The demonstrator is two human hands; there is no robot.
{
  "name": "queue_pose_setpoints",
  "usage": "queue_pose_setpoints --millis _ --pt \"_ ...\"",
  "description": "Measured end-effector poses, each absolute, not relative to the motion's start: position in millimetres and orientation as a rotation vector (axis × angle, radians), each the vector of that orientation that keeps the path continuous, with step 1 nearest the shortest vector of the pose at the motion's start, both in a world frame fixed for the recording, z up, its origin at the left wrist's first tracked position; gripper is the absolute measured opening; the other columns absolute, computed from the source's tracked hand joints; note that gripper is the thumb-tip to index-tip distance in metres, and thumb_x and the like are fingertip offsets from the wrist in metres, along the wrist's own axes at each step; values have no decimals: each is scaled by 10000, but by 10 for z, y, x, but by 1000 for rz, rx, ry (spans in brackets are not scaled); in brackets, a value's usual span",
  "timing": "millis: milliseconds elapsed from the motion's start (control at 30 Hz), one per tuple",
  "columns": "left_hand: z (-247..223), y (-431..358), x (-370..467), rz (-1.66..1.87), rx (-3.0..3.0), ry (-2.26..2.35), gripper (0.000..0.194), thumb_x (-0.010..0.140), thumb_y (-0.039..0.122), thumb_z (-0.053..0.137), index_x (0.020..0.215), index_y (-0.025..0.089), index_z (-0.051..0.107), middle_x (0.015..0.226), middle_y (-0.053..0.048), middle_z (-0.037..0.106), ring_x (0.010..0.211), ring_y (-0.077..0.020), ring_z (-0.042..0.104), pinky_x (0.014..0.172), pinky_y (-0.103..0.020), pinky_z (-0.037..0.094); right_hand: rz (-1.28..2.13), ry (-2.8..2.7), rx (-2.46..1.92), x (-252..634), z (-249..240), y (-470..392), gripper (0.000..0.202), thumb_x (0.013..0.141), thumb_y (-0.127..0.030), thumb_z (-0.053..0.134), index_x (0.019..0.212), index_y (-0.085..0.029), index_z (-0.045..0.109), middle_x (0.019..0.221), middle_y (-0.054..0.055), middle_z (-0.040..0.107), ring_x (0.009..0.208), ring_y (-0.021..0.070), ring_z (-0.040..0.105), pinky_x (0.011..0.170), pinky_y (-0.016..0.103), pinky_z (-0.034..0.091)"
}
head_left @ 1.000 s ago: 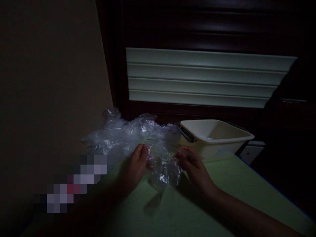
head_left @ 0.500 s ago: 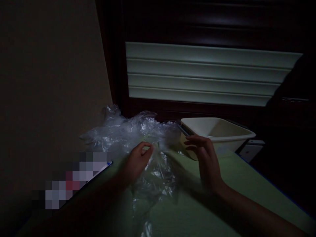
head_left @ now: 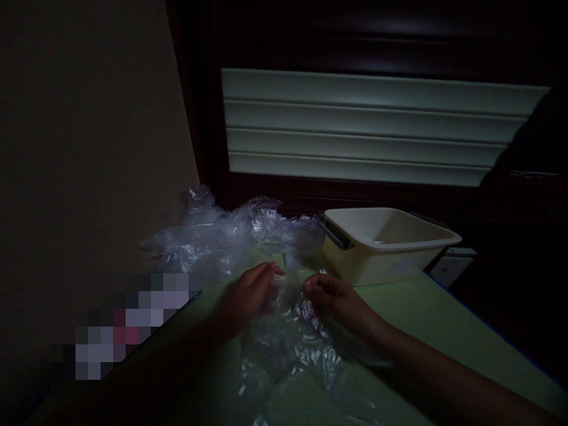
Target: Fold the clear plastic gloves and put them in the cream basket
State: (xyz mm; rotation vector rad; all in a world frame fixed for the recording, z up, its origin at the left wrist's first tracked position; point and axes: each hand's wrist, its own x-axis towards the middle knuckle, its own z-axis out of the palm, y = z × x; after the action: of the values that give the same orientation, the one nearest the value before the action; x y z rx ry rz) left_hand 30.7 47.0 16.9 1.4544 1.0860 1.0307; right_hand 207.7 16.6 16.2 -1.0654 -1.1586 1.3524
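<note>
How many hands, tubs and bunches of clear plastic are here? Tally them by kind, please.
Hands: 2, left hand and right hand
Tubs: 1, the cream tub
Bunches of clear plastic: 2, the back heap and the front bunch; separate pieces can't be counted
Total: 5

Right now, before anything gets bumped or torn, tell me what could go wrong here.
The thin, crumpled plastic by the left hand and right hand might tear if tugged hard.

Its loose folds might tangle with the heap of clear plastic just beyond the hands, and the dim light makes the edges hard to see.

The bin stands just beyond the right hand, so a careless reach might knock it.
</note>
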Motion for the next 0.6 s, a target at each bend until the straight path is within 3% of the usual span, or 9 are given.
queue_pose_setpoints --millis 67,167,300,433,600 --pt "150 488 289 1043 1459 1022 472 846 608 430 941 172 584 781 -29 613 715 -183 627 610 -269 495 1332 -1085 -1064 2099 189 177 402 573 -513 783 649 -180 572 505 -55 505 436 89 417 436 222 310" --pt "125 507 274 1051 1528 964 456 801 586 572 1047 202 550 1020 -52 597 930 -208 597 774 -295 470 1272 -983 -1072 2128 216 198 415 558 -517 787 670 -192 554 498 -72 476 426 86 394 423 216 297" --pt "50 521 282 1001 1597 939 570 649 424 771 1110 221 505 1096 -56 540 876 -190 579 722 -284 463 1201 -883 -1083 2126 244 197 417 516 -489 806 700 -202 567 534 -69 499 454 96 417 432 216 310" --pt "8 529 284 947 1634 915 560 620 344 775 1104 200 531 1017 -45 571 734 -148 571 658 -269 457 1209 -853 -1086 2079 286 143 385 521 -464 799 692 -204 572 535 -57 508 456 110 431 433 225 319" --pt "82 568 273 961 1601 944 423 648 376 740 997 175 609 959 -59 650 848 -202 624 692 -282 481 1219 -855 -1090 2061 357 97 341 542 -440 769 669 -202 560 502 -68 453 444 104 403 424 219 297"
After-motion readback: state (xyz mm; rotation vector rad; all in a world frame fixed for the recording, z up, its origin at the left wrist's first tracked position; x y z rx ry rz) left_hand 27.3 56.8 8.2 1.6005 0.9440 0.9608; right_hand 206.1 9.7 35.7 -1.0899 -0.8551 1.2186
